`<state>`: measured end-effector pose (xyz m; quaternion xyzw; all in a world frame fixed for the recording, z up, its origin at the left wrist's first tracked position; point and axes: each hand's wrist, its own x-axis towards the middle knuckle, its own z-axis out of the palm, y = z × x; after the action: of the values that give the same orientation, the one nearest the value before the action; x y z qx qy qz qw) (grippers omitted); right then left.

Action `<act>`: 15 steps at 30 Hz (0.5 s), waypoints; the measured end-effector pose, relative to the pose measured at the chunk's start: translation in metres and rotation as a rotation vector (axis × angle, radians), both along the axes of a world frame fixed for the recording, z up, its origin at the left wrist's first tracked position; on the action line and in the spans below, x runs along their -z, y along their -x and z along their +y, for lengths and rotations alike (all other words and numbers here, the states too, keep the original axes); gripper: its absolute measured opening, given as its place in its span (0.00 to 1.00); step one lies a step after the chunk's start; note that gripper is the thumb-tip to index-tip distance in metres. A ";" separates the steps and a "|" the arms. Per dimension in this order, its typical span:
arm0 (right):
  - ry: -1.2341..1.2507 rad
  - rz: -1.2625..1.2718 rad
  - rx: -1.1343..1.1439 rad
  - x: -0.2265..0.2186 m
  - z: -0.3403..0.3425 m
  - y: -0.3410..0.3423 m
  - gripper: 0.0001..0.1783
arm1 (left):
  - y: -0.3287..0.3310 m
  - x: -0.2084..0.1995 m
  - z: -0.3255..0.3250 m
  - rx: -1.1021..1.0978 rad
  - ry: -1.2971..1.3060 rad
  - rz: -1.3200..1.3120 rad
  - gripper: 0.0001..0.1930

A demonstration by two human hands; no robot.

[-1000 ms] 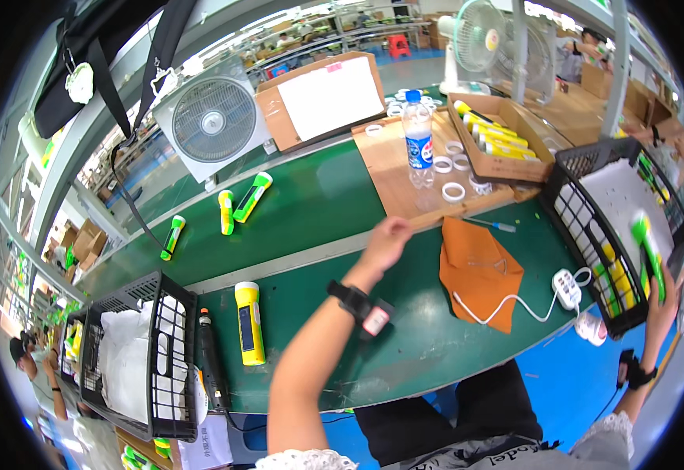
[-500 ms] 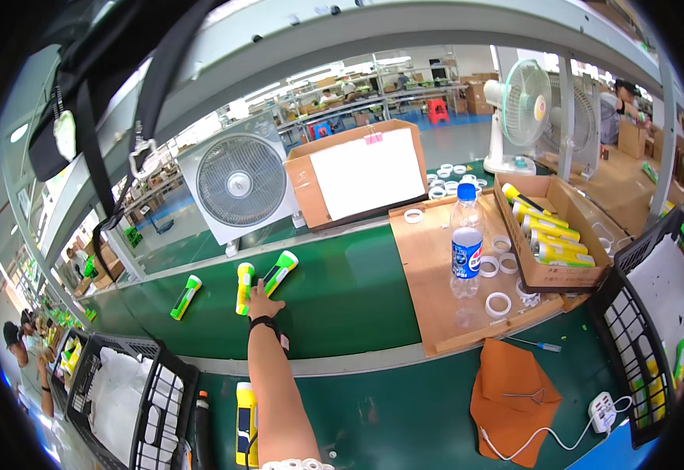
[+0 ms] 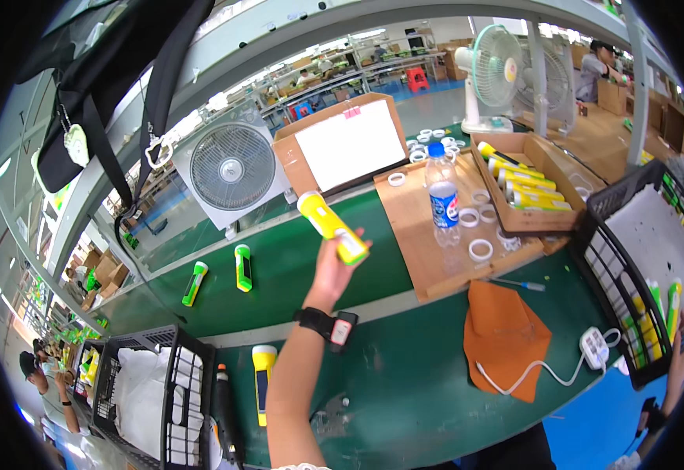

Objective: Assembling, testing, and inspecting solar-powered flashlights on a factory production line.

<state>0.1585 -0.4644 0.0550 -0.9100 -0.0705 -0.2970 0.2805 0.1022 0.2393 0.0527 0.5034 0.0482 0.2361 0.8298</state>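
A yellow flashlight with a dark panel (image 3: pixel 264 384) is laid on the green tabletop (image 3: pixel 412 384), right of a black cylindrical tool (image 3: pixel 224 407) and a black plastic lattice crate (image 3: pixel 175 376). The right hand (image 3: pixel 682 352) is placed at a second black crate (image 3: pixel 588 229), its fingers beside a green-and-white flashlight (image 3: pixel 673 305); whether this is gripped cannot be told. An orange-brown sheet (image 3: pixel 506 329) is crossed by a white cable. Above the far green strip (image 3: pixel 287 305), a yellow-and-green flashlight (image 3: pixel 330 223) is held in the left hand (image 3: pixel 334 270), fingers closed round its lower end, head tilted up leftward. Two slim green flashlights (image 3: pixel 243 268) are seen lying on the strip. Farther right, a clear blue-capped bottle (image 3: pixel 443 200) is stood on a brown board (image 3: pixel 420 251).
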 end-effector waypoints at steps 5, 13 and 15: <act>0.123 -0.332 -0.159 0.005 0.078 0.036 0.12 | 0.025 -0.013 -0.143 -0.026 0.176 -0.038 0.24; 0.035 0.119 -1.100 0.004 0.244 0.117 0.23 | 0.073 0.060 -0.203 0.061 0.231 0.272 0.18; 0.033 0.077 -1.154 0.010 0.267 0.123 0.27 | 0.077 0.062 -0.211 0.025 0.196 0.347 0.15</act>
<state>0.0358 -0.1972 0.0447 -0.7385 -0.5498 -0.0616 0.3855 0.0250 0.0281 -0.0090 0.4541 0.2069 0.1296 0.8569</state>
